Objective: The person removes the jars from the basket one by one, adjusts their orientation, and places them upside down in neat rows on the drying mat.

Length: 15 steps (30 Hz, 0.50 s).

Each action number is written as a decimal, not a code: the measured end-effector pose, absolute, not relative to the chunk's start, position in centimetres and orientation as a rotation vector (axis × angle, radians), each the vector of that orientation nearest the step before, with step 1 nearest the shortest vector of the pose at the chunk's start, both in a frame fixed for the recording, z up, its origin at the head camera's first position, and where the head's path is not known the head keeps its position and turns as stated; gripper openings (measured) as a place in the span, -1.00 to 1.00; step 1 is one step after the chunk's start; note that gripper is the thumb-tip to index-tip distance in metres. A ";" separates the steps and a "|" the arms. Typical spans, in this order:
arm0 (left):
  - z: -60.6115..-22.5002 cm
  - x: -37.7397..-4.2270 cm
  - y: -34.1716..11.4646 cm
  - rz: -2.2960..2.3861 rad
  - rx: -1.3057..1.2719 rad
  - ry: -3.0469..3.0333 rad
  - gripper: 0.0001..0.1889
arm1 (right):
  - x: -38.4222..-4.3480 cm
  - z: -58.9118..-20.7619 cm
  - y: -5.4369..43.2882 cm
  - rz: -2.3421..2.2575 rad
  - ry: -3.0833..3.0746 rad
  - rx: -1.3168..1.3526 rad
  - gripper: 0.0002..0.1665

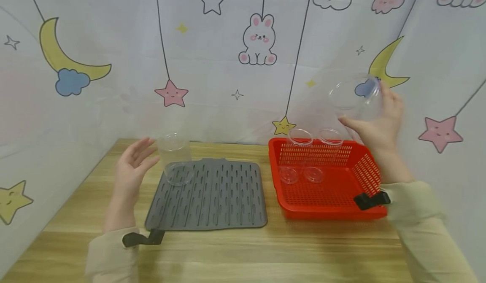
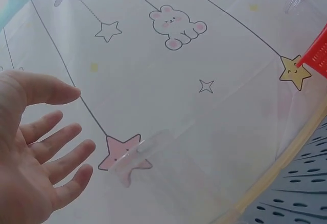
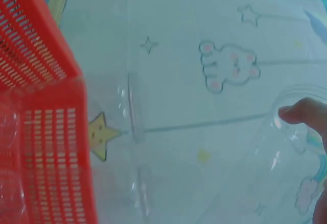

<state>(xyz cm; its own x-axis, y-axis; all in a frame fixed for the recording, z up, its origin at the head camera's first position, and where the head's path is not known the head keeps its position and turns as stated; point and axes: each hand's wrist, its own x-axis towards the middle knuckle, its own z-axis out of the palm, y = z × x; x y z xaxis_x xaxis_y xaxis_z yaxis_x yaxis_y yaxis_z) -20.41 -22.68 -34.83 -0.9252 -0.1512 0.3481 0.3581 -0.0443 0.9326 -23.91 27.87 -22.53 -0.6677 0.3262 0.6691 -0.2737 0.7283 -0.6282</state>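
My right hand (image 1: 381, 125) holds a clear cup (image 1: 355, 93) in the air above the red basket, thumb on one side and fingers on the other. In the right wrist view the thumb presses on this cup (image 3: 281, 147). At the left, my left hand (image 1: 133, 165) has its fingers spread and slightly bent beside another clear cup (image 1: 174, 158). That cup stands upright on a grey slotted mat (image 1: 228, 198). The left wrist view shows the palm (image 2: 30, 173) with nothing in it, apart from the faint cup edge (image 2: 140, 152).
Two more clear cups, a left one (image 1: 300, 154) and a right one (image 1: 329, 152), stand upright in the red plastic basket (image 1: 334, 212) at the right. A wooden table (image 1: 265, 253) bears mat and basket. Behind it hangs a white cloth (image 1: 228, 122) with cartoon prints.
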 end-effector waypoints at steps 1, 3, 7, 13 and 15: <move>-34.6 -20.4 -22.4 -2.021 -0.228 -1.896 -0.44 | -23.8 -22.3 27.2 0.912 -2.101 -0.003 0.22; -34.1 -20.3 -21.7 -2.014 -0.247 -1.900 -0.43 | -23.6 -22.1 25.9 0.888 -2.103 0.059 0.23; -33.7 -20.3 -20.6 -1.985 -0.265 -1.962 -0.40 | -23.3 -22.2 23.2 0.823 -2.127 0.184 0.22; -33.4 -20.2 -18.7 -1.954 -0.273 -2.086 -0.27 | -23.1 -23.7 19.3 0.744 -2.142 0.382 0.19; -33.4 -20.3 -18.2 -1.953 -0.288 -2.124 -0.23 | -22.9 -24.2 18.0 0.734 -2.163 0.426 0.19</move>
